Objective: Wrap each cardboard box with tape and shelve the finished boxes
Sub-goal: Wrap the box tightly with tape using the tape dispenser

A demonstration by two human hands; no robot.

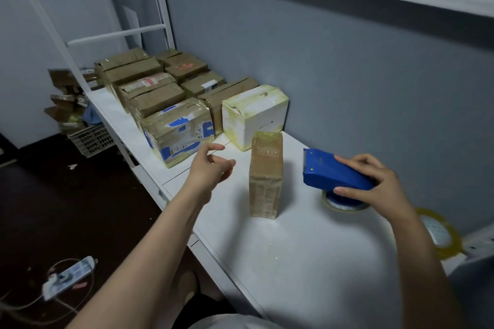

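A tall narrow cardboard box [266,173], glossy with tape, stands upright on the white tabletop [294,254]. My left hand [211,168] hovers just left of it, fingers loosely curled, touching nothing. My right hand [374,184] grips a blue tape dispenser [334,169] to the right of the box, its toothed edge pointing left and its tape roll resting near the table. Several taped boxes [160,93] sit in rows at the table's far end, with a white taped box [255,115] nearest.
A spare roll of yellowish tape [438,230] lies at the right by the grey wall. A white metal frame [112,36] rises at the far left. Below, on the dark floor, sit a crate with cardboard [91,139] and a power strip [69,276].
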